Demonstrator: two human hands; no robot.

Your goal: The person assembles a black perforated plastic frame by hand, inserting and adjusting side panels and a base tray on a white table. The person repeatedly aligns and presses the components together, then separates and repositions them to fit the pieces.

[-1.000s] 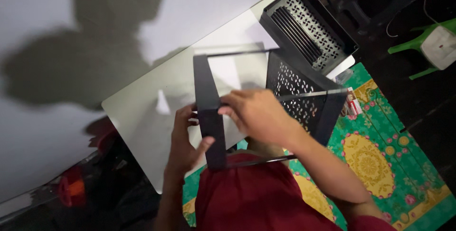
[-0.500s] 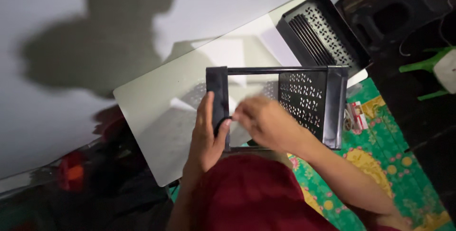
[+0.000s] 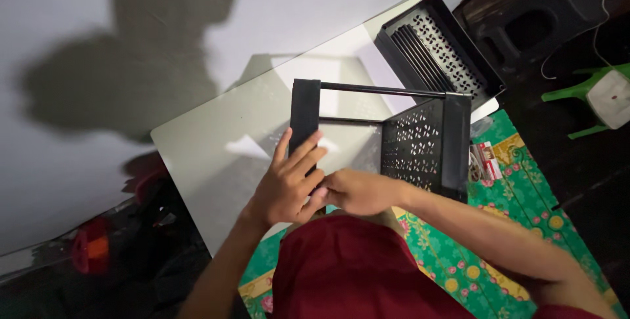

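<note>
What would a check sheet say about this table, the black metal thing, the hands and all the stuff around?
Surface: white table, tilted in view, partly shadowed.
Job's things: black metal frame with thin rods and a perforated side panel, on the table's near edge.
Clutter: second black perforated panel at the table's far corner; small packet on the mat.
Hands: left hand grips the frame's left upright; right hand touches its lower end. Whether it holds anything is hidden.
Cables: thin white cable near the green chair.
Surroundings: green patterned mat, white wall, red object on the dark floor.
</note>
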